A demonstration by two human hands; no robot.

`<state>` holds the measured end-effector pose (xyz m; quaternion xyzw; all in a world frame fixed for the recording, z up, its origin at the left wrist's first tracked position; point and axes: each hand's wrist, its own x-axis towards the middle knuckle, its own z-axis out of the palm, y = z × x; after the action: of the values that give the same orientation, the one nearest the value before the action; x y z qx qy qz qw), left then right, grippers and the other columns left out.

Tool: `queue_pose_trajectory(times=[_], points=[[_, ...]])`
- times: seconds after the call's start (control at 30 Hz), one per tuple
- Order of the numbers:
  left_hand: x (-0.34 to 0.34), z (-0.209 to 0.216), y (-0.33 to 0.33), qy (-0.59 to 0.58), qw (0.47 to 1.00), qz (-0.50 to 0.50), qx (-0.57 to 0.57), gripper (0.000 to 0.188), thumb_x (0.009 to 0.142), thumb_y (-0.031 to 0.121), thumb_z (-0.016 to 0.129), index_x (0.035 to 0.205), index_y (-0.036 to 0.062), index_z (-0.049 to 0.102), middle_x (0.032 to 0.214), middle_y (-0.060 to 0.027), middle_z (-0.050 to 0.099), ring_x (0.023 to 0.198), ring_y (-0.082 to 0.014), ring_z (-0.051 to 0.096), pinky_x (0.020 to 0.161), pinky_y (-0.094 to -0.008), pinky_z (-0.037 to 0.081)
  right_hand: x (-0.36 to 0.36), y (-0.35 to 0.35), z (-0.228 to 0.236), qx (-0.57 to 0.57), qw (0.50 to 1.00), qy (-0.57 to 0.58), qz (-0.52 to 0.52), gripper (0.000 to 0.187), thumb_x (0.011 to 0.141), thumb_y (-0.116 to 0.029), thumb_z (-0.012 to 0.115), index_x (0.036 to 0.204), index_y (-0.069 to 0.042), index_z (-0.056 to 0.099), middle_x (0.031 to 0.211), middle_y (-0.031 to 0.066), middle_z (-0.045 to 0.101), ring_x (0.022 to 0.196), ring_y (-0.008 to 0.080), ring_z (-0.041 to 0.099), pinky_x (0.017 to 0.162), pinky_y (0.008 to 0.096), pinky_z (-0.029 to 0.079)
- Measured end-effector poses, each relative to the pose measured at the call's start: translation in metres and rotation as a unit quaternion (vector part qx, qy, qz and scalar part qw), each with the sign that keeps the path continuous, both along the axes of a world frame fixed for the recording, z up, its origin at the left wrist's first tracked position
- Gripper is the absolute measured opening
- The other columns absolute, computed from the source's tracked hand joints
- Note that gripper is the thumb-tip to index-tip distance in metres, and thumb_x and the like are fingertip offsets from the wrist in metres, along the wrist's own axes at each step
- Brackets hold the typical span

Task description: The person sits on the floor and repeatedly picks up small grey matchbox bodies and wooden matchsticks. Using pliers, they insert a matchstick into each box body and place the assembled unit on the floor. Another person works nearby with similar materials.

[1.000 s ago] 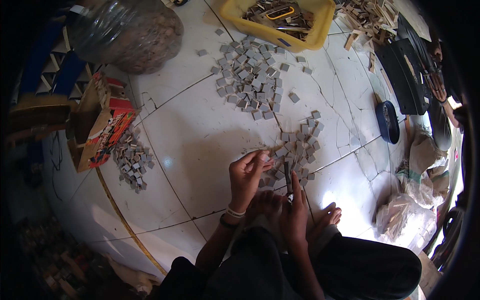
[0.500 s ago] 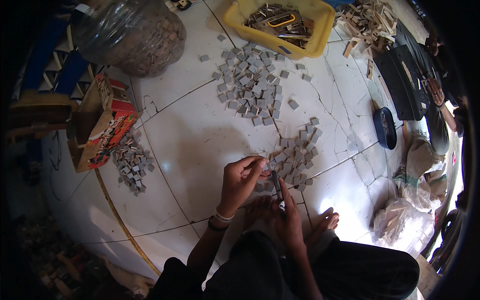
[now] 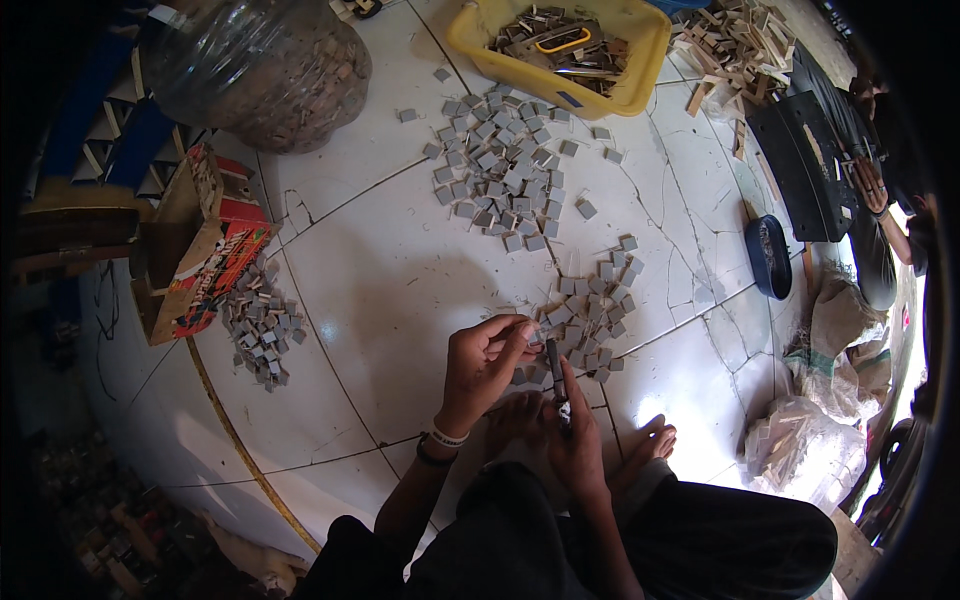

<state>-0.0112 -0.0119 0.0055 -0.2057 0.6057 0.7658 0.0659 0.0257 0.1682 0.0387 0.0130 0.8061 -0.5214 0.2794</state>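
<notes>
My left hand (image 3: 485, 365) is closed, with a small grey square piece (image 3: 535, 333) pinched between its fingertips. In my right hand (image 3: 578, 440) is a narrow dark knife-like tool (image 3: 556, 372); its tip is close beside the pinched piece. Whether the tip touches it, I cannot tell. Just beyond both hands lies a scatter of similar grey square pieces (image 3: 597, 300). A larger pile of these pieces (image 3: 505, 165) spreads farther off on the white tiled floor (image 3: 370, 280). Thin shavings lie around them.
At the left, a red cardboard box (image 3: 225, 245) stands by another pile of pieces (image 3: 265, 330). Behind it is a bulging clear plastic bag (image 3: 270, 80). A yellow tub (image 3: 640, 70) with scraps and tools sits far off. Right: a dark blue dish (image 3: 768, 258), sacks (image 3: 815, 450), another person's hand (image 3: 872, 185).
Both hands keep almost the same place and hold. The tool's tip has shifted very slightly beside the pinched piece; the piles look the same.
</notes>
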Motion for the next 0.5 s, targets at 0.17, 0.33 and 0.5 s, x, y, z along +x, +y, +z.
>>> queue_pose_trajectory(times=[0.17, 0.33, 0.5], points=[[0.0003, 0.0013, 0.0004, -0.004, 1.000, 0.004, 0.013, 0.032, 0.107, 0.016, 0.064, 0.118, -0.0133, 0.067, 0.107, -0.0164, 0.075, 0.093, -0.0193, 0.075, 0.085, -0.0336, 0.065, 0.0019, 0.0006, -0.0014, -0.004, 1.000, 0.004, -0.008, 0.061, 0.106, -0.014, 0.058, 0.163, -0.008, 0.036, 0.151, 0.0254, 0.055, 0.137, 0.0380, 0.058, 0.109, 0.0424, 0.048], [-0.0003, 0.0039, 0.0005, -0.012, 1.000, 0.011, 0.006, 0.030, 0.106, 0.015, 0.065, 0.116, -0.0130, 0.068, 0.104, -0.0151, 0.074, 0.089, -0.0186, 0.075, 0.083, -0.0323, 0.065, 0.0021, -0.0025, -0.0054, 0.004, 0.998, 0.067, -0.019, 0.063, 0.103, -0.010, 0.064, 0.161, -0.012, 0.041, 0.120, 0.0258, 0.068, 0.107, 0.0348, 0.072, 0.092, 0.0424, 0.056], [-0.0008, 0.0034, -0.0024, -0.016, 0.997, 0.005, 0.079, 0.039, 0.104, 0.026, 0.068, 0.119, -0.0103, 0.068, 0.120, -0.0180, 0.070, 0.103, -0.0221, 0.073, 0.089, -0.0369, 0.063, 0.0028, 0.0016, 0.0009, -0.016, 0.999, -0.033, -0.023, 0.062, 0.104, -0.013, 0.064, 0.161, -0.011, 0.041, 0.113, 0.0179, 0.069, 0.101, 0.0264, 0.072, 0.089, 0.0377, 0.055]])
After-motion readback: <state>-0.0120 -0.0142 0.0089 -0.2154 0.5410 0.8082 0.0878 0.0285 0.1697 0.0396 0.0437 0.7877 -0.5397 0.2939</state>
